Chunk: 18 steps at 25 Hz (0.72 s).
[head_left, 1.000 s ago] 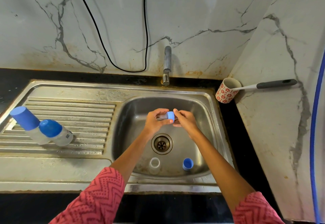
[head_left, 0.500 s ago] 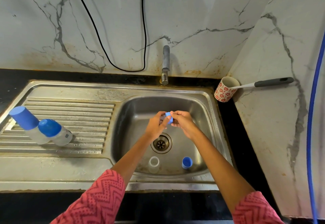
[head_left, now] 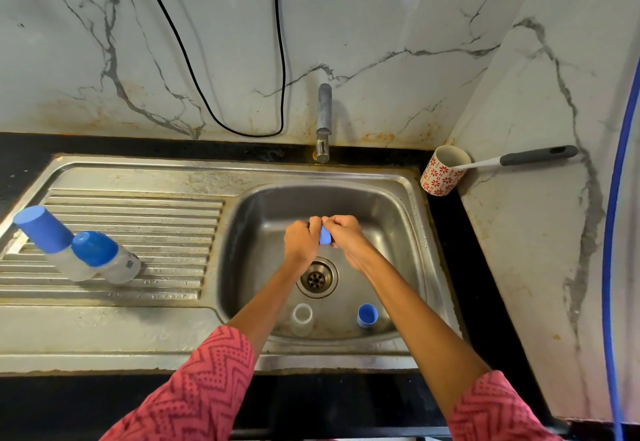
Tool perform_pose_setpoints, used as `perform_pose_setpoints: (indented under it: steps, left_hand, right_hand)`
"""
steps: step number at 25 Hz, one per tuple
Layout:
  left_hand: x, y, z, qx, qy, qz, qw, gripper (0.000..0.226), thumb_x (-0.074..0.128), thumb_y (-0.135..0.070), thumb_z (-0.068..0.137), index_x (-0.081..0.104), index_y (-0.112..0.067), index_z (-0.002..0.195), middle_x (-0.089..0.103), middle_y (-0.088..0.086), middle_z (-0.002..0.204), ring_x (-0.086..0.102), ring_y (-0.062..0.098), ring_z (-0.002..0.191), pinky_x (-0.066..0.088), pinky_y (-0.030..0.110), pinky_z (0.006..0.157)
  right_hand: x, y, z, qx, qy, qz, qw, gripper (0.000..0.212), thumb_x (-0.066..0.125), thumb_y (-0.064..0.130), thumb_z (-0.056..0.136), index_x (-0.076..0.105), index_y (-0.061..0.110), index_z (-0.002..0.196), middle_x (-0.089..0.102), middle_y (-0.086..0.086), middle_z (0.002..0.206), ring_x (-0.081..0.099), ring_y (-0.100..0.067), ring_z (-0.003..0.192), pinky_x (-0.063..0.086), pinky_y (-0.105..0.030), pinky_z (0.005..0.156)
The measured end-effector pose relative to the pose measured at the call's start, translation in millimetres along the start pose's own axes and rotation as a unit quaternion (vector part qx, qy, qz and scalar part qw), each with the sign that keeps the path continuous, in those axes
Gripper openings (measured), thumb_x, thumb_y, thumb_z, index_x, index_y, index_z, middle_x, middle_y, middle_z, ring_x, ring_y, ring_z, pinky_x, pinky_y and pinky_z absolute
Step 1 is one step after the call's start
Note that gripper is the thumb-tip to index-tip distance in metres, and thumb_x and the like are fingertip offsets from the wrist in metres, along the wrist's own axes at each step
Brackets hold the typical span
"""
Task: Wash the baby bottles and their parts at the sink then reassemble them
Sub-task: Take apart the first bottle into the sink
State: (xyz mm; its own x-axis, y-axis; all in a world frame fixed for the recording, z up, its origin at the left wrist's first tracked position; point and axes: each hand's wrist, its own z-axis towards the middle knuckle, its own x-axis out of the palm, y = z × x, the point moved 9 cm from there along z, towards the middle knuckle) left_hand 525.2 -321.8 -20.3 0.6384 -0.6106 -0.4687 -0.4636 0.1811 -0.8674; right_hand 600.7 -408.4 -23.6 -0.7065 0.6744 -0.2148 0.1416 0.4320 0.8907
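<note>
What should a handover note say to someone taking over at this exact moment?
Hands: left hand and right hand both pinch a small blue part above the basin.
Things: clear bottle body and blue cap stand on the basin floor near the drain. Two capped bottles sit on the drainboard.
Done: those two look assembled.
Left: finish the blue part, then fit the three loose pieces together. No water visibly running from the tap.

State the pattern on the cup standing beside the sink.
Red flower-like motifs on white, on the cup; head view.
</note>
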Motion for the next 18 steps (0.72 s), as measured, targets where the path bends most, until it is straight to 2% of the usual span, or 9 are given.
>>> perform_pose_setpoints:
  steps: [3,6,9,12,13,15,16,18]
  left_hand:
    - [4,7,3,-0.035,0.026,0.002,0.999,0.048,0.039,-0.021,0.096,0.051,-0.01,0.051,0.051,0.002,0.049,0.045,0.011,0.048,0.034,0.013,0.045]
    - [9,18,7,-0.08,0.063,-0.011,0.995,0.047,0.038,-0.026,0.097,0.055,-0.007,0.058,0.054,0.005,0.052,0.049,0.015,0.049,0.045,0.028,0.06]
    - [17,35,6,-0.158,0.135,-0.118,0.971,0.035,0.043,-0.029,0.099,0.062,0.0,0.092,0.064,0.013,0.076,0.061,0.016,0.06,0.054,0.02,0.055]
    - [22,36,2,-0.174,0.207,-0.201,0.942,0.034,0.05,-0.022,0.097,0.056,0.006,0.115,0.064,0.019,0.103,0.066,0.018,0.082,0.057,0.02,0.068]
    - [23,37,1,-0.173,0.222,-0.203,0.938,0.034,0.052,-0.022,0.096,0.055,0.005,0.118,0.063,0.018,0.107,0.066,0.018,0.087,0.057,0.022,0.072]
    - [28,38,-1,-0.179,0.257,-0.223,0.923,0.035,0.054,-0.023,0.095,0.054,0.001,0.12,0.063,0.017,0.114,0.066,0.019,0.096,0.057,0.025,0.078]
    - [31,38,-3,-0.187,0.27,-0.246,0.912,0.036,0.055,-0.023,0.094,0.052,0.001,0.121,0.062,0.018,0.116,0.066,0.02,0.098,0.057,0.026,0.08]
    - [36,37,-5,-0.195,0.282,-0.283,0.896,0.033,0.055,-0.019,0.094,0.052,0.006,0.115,0.062,0.019,0.113,0.068,0.02,0.096,0.057,0.029,0.083]
  right_hand:
    - [2,-2,2,-0.009,-0.014,-0.018,1.0,0.021,0.047,0.018,0.098,0.06,0.006,0.086,0.052,-0.006,0.077,0.045,-0.011,0.066,0.037,-0.02,0.058]
    - [0,-4,1,-0.031,-0.019,-0.01,0.999,0.018,0.051,0.016,0.095,0.061,0.004,0.087,0.056,-0.01,0.083,0.05,-0.015,0.074,0.044,-0.024,0.064]
    - [-8,-6,4,-0.06,-0.011,-0.053,0.997,0.015,0.057,0.009,0.092,0.062,-0.001,0.102,0.062,-0.017,0.095,0.061,-0.022,0.088,0.055,-0.032,0.074]
    - [-7,-1,6,-0.107,0.026,-0.175,0.978,0.037,0.055,0.0,0.09,0.054,-0.001,0.127,0.064,-0.021,0.115,0.064,-0.028,0.102,0.054,-0.036,0.087]
    - [-3,2,5,-0.128,0.043,-0.229,0.964,0.041,0.053,0.0,0.09,0.052,0.0,0.131,0.064,-0.02,0.116,0.064,-0.027,0.101,0.054,-0.034,0.087]
    - [5,8,2,-0.166,0.064,-0.309,0.934,0.041,0.05,0.001,0.089,0.053,0.0,0.13,0.066,-0.02,0.109,0.063,-0.022,0.086,0.052,-0.033,0.078]
    - [7,11,0,-0.179,0.067,-0.326,0.926,0.039,0.05,0.002,0.088,0.054,0.0,0.127,0.066,-0.019,0.101,0.059,-0.019,0.076,0.05,-0.033,0.07]
    - [6,14,-2,-0.199,0.064,-0.329,0.921,0.031,0.05,0.0,0.085,0.063,0.002,0.114,0.062,-0.012,0.079,0.048,-0.013,0.061,0.039,-0.026,0.057]
